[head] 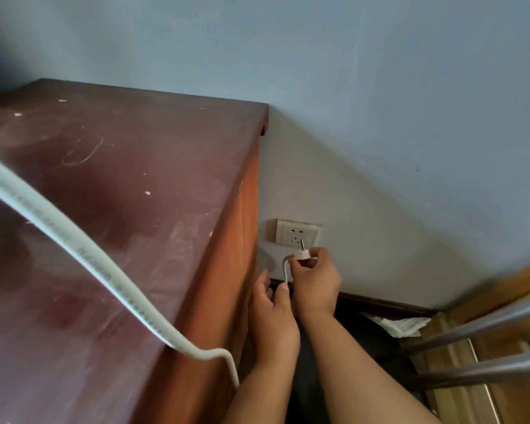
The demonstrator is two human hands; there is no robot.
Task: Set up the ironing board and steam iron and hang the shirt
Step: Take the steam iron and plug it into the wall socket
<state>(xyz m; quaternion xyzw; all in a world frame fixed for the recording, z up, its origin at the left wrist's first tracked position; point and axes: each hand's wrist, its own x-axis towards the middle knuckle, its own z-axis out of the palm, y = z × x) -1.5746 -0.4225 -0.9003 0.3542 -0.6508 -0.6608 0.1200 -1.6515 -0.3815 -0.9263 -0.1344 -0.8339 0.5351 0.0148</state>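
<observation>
My right hand (314, 280) pinches a white plug (302, 254), its metal prongs pointing up at the white wall socket (294, 233) just above, a small gap between them. The thin white cord (285, 270) drops from the plug into my left hand (273, 310), whose fingers close around it below and to the left. A thick white ribbed hose (74, 249) crosses the reddish wooden cabinet top (120, 185) from the left edge and thins into a cord going over the cabinet's front edge. No iron, ironing board or shirt is in view.
The cabinet side (227, 270) stands close to the left of my hands. A pale blue wall (380, 148) carries the socket. Two metal tubes (487, 325) cross the lower right over wooden boards (459, 377). White crumpled paper (401, 325) lies by the dark skirting.
</observation>
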